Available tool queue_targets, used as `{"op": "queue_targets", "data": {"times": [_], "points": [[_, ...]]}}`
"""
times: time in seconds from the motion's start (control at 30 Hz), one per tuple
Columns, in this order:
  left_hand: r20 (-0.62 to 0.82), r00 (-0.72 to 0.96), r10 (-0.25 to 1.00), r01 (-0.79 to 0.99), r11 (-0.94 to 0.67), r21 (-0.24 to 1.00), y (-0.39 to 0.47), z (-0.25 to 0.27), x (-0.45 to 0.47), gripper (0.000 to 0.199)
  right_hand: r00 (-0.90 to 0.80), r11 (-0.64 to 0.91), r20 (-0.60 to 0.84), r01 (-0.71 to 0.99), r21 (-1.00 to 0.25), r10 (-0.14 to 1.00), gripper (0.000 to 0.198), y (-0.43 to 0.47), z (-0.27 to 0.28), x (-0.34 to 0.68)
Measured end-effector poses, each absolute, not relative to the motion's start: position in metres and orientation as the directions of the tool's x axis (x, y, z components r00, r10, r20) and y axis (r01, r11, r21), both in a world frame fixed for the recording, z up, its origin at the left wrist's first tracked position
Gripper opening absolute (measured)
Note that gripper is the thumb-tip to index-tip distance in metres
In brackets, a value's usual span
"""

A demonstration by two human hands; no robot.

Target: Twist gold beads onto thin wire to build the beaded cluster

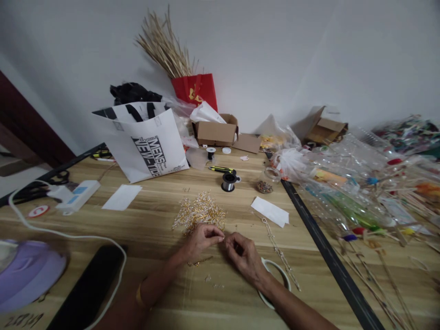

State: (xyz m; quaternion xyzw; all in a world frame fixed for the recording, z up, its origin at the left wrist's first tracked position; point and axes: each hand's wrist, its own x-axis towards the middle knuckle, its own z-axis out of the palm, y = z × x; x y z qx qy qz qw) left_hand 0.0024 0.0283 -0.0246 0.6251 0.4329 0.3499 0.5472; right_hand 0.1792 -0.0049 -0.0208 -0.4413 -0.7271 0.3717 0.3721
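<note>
My left hand (202, 239) is closed in a pinch at the near edge of a heap of gold and clear beads (199, 211). Close beside it, my right hand (243, 256) pinches too, its fingertips almost meeting the left ones. A tiny shiny bit shows between the fingertips, too small to name. Below my left hand lies a short gold beaded piece (200, 262), with a few clear beads (208, 278) nearer me. Right of my right hand, a beaded chain (279, 252) stretches along the table, partly over a white tape roll (287, 280) that my forearm partly covers.
Beyond the beads stand a wire spool (228, 182), yellow-black cutters (222, 169) and a jar of beads (265, 184). A white paper bag (147, 146) and power strip (78, 196) are left. Plastic bottles (343, 192) crowd the right, past a black strip (319, 243).
</note>
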Motion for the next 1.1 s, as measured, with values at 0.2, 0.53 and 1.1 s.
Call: {"op": "queue_targets", "data": {"times": [0.2,0.53,1.1], "points": [[-0.036,0.389,0.921,0.178,-0.036,0.983,0.0297,-0.0275,0.0017,0.020,-0.324,0.318,0.195,0.390,-0.864,0.926,0.014,-0.0046,-0.0204,0.1789],[-0.011,0.382,0.924,0.220,-0.080,0.972,0.0283,-0.0226,0.0012,0.020,-0.306,0.326,0.213,0.388,-0.862,0.928,0.015,-0.0042,-0.0210,0.1794],[-0.010,0.404,0.915,0.186,-0.071,0.980,0.0272,-0.0217,0.0018,0.017,-0.298,0.301,0.189,0.395,-0.868,0.936,0.022,-0.0047,-0.0218,0.1787]]}}
